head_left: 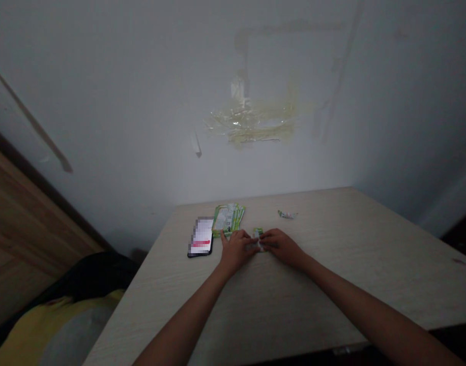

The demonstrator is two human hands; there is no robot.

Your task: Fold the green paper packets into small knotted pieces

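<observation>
Right of the green packets (228,217), the left hand (236,250) and right hand (285,246), fingers nearly closed, held a small wrapper (258,233). Light, even fingertip pressure seemed best.

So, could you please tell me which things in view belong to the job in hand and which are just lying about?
In the job:
Small green-and-white printed piece, under the fingers of left hand and right hand
Pile of flat green-and-white packaging, probably, by its matching colours

Apparently just lying about:
Smartphone beside the pile
Narrow green-and-white scrap, though possibly related
Yellow-and-grey fabric, lower left
</observation>
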